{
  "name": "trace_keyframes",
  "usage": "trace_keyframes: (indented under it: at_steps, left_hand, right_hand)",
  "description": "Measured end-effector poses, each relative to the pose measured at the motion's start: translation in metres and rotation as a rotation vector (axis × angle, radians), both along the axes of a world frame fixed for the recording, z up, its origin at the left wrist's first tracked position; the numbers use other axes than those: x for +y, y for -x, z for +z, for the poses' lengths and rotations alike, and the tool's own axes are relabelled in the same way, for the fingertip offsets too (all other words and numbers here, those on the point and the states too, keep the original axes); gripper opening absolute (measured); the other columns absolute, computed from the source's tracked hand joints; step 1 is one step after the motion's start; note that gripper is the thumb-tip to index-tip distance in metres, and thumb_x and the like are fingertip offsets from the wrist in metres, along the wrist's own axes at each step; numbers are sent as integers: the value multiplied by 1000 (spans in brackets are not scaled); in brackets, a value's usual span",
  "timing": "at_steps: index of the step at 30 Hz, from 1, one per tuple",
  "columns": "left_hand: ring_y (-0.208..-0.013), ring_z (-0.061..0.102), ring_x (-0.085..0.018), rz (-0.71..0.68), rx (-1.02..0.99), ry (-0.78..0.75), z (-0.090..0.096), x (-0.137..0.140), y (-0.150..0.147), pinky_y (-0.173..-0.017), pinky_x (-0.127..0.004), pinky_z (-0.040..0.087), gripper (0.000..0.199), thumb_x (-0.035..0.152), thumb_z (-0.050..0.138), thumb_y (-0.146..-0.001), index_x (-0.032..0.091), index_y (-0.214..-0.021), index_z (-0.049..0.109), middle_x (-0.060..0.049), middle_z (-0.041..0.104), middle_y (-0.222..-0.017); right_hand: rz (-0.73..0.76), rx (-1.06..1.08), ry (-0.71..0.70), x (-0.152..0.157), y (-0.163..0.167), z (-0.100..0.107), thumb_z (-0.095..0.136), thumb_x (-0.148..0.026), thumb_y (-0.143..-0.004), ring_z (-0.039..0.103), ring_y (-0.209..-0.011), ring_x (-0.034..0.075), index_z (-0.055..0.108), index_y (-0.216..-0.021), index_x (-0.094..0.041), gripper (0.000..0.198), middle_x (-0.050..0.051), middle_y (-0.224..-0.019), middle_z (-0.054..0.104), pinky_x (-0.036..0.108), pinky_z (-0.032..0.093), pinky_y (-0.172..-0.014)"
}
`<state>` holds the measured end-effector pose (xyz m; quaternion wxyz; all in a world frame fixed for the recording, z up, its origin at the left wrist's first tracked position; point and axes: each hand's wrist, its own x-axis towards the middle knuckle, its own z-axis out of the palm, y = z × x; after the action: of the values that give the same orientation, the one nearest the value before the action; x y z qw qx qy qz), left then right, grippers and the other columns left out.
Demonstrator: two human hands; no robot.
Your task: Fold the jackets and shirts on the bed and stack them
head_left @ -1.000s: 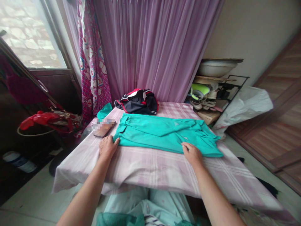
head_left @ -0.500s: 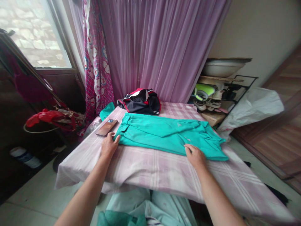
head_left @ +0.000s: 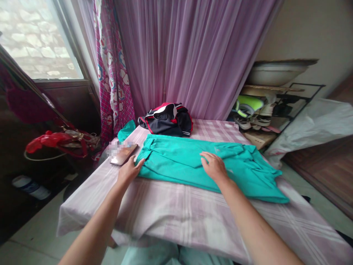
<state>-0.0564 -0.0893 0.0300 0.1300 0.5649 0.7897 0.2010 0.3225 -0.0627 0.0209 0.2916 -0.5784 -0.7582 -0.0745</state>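
Note:
A teal garment (head_left: 176, 158) lies folded into a long, wrinkled strip across the table. My left hand (head_left: 129, 172) is at its left end, with the thumb and fingers apart and the fingertips against the near corner of the fabric. Over the middle of the strip, my right hand (head_left: 215, 168) is palm down with its fingers stretched out, touching or just above the cloth. Neither hand grips anything. A phone (head_left: 125, 154), partly pixelated, rests just beyond my left hand.
A checked pink cloth (head_left: 176, 213) covers the table. At its back lies a bundled dark jacket (head_left: 168, 121) with red and white trim, before a purple curtain (head_left: 179, 55). A shoe rack (head_left: 296, 96) stands on the right; a red bag (head_left: 59, 141) is on the left.
My right hand has moved left and away from me, from the garment's near edge onto its middle, and its fingers have spread. My left hand stays at the left end, fingers wider apart.

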Motion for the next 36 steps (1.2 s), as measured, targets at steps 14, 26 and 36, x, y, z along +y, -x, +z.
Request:
trace_keyframes:
  at_steps: [14, 26, 36]
  left_hand:
    - [-109, 67, -26, 14, -144, -77, -6, 4, -6, -89, -35, 50, 67, 53, 57, -88, 21, -145, 44, -10, 68, -128]
    - [-95, 70, -24, 81, -190, 23, -11, 6, -3, -76, -32, 50, 69, 54, 60, -84, 25, -145, 45, -8, 72, -119]
    - [-98, 69, -27, 100, -441, -31, -15, 9, 5, -81, -36, 53, 77, 53, 65, -73, 20, -141, 50, -8, 75, -107]
  right_hand:
    - [89, -260, 396, 96, 137, 61, 43, -34, -97, 66, -109, 22, 75, -111, -26, 35, 5, -118, 73, 29, 47, -88]
    - [270, -230, 591, 210, 258, 53, 59, -48, -86, 63, -116, 24, 64, -132, -26, 51, 6, -132, 67, 29, 48, -92]
    - [394, -140, 687, 232, 238, 64, 70, -28, -78, 66, -76, 14, 78, -92, -20, 19, 0, -84, 75, 19, 45, -63]
